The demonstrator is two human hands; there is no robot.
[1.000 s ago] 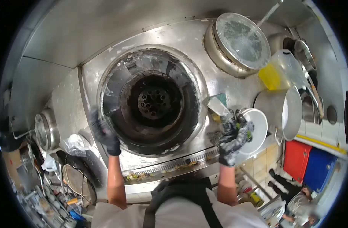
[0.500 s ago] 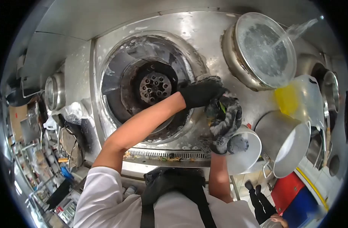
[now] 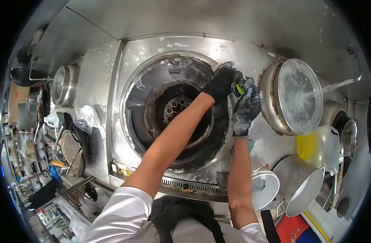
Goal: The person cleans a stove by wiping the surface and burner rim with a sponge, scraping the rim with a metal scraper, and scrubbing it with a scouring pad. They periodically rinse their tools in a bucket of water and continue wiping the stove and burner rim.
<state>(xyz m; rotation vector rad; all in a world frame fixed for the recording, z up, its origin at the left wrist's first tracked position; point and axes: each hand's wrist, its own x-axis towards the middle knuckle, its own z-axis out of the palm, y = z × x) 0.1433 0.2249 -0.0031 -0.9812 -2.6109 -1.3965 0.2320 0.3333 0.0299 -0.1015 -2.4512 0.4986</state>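
My left hand (image 3: 222, 83), in a black glove with pale suds, is at the right rim of the round wok burner (image 3: 133, 133). Right beside it, my right hand (image 3: 247, 106) wears a dark, foamy glove, its fingers curled. Between the two closed hands shows a lime-green piece (image 3: 239, 89) with dark material around it; the fingers hide most of it, and I cannot tell what it is. The burner's middle holds a perforated metal disc (image 3: 175, 108). A dark mesh pad (image 3: 222, 180) lies near the front drain slot.
Water runs into a brimming metal pot (image 3: 301, 97) at the right. Before it stand a clear jug with yellow on it (image 3: 315, 143), a large pot (image 3: 301, 184) and a white bucket (image 3: 265, 188). At the left are another pot (image 3: 66, 86) and a round strainer (image 3: 71, 148).
Both hands have moved away from my body, from the counter's front right to beside the burner's rim. My right arm is stretched farther out. The view has shifted too.
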